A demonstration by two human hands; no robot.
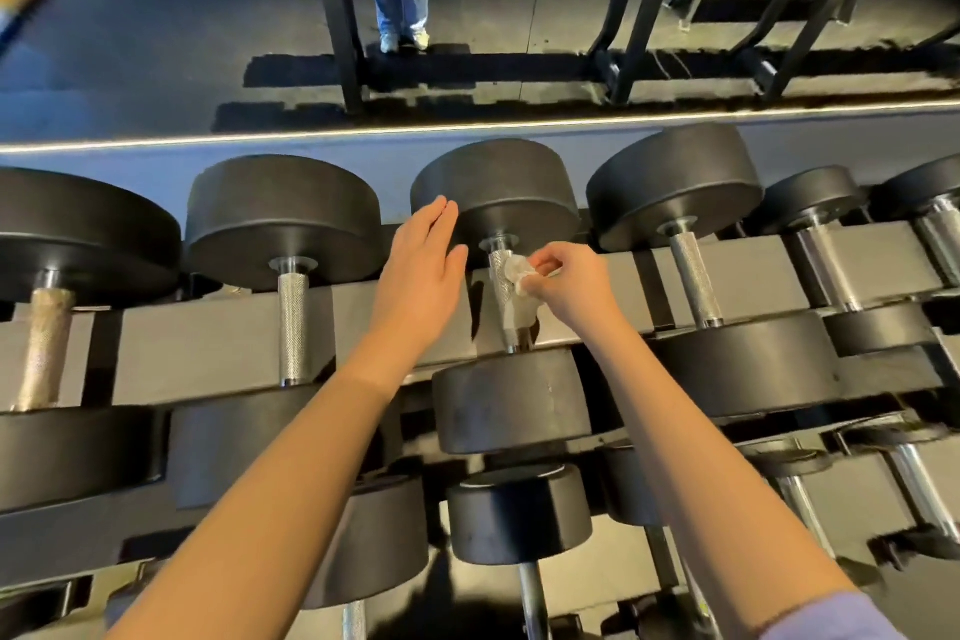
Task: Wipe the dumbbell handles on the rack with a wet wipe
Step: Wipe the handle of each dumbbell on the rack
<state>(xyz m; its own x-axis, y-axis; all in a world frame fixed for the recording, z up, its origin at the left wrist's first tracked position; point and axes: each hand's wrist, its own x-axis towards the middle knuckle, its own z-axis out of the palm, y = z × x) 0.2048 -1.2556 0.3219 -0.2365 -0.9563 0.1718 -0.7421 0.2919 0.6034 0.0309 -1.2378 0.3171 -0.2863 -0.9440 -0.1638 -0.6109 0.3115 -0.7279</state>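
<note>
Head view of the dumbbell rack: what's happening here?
A person stands over a black metal rack of black round-headed dumbbells. Their right hand pinches a crumpled white wet wipe against the knurled steel handle of the middle top-row dumbbell. The left hand is open, fingers straight, beside that dumbbell's far head; whether it touches is unclear.

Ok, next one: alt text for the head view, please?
The right hand pinches a wet wipe against a knurled dumbbell handle on the rack, while the open left hand reaches toward that dumbbell's far head.
</note>
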